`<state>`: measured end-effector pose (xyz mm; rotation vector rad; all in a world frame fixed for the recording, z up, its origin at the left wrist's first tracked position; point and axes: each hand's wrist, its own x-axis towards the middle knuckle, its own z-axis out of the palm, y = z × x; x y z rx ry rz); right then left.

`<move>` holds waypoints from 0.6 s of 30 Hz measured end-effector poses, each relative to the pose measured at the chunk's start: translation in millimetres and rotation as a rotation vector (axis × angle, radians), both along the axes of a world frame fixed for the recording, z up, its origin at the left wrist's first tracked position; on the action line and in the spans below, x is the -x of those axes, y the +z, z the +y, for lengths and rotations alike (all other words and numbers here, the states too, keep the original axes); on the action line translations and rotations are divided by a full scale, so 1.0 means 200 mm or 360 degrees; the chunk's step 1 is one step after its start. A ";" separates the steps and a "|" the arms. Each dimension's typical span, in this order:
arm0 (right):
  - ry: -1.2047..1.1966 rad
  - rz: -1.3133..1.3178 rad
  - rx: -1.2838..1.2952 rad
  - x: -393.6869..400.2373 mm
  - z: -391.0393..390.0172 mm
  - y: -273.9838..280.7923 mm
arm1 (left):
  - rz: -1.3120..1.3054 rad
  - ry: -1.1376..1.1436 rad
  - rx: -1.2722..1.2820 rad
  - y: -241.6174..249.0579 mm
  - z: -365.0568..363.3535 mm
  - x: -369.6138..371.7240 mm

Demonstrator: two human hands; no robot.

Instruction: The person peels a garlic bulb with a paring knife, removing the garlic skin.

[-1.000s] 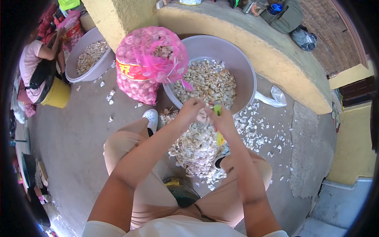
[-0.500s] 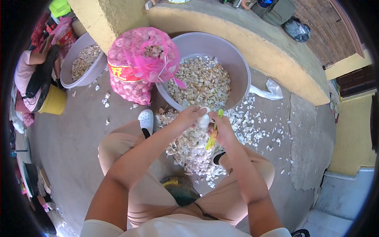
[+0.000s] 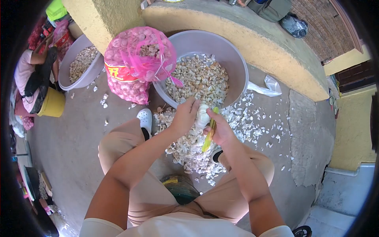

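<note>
One plump, bright white garlic bulb (image 3: 202, 115)

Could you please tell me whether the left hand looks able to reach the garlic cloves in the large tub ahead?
Probably yes: the left hand appears close to the large tub, whose open top leaves most of the garlic cloves uncovered.

Your left hand (image 3: 185, 118) covers the nine-o'clock side of the garlic bulb (image 3: 203, 117); whether the yellow-green tool (image 3: 207, 143) in your right hand (image 3: 222, 129) has a blade is too small to tell. The pink mesh bag (image 3: 136, 51) hides the nearest basin (image 3: 237, 63) around ten o'clock. At one o'clock, the top edge crops a green bag (image 3: 276, 10).
</note>
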<state>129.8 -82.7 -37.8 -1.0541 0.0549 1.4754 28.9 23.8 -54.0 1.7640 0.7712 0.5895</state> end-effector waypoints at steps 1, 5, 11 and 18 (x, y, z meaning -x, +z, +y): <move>0.0002 -0.0042 -0.0036 0.00 0.00 -0.01 | 0.0004 -0.0001 -0.0074 0.00 0.01 0.00; -0.0149 -0.0082 0.0008 0.02 0.01 0.00 | 0.0141 -0.0027 -0.0097 0.01 0.02 0.01; -0.0354 -0.0227 -0.0031 0.01 0.00 -0.03 | 0.0355 0.0007 -0.0089 0.03 0.09 0.04; -0.0080 -0.0968 0.0067 -0.08 0.00 0.04 | 0.0535 -0.1268 -0.0574 -0.07 0.16 0.22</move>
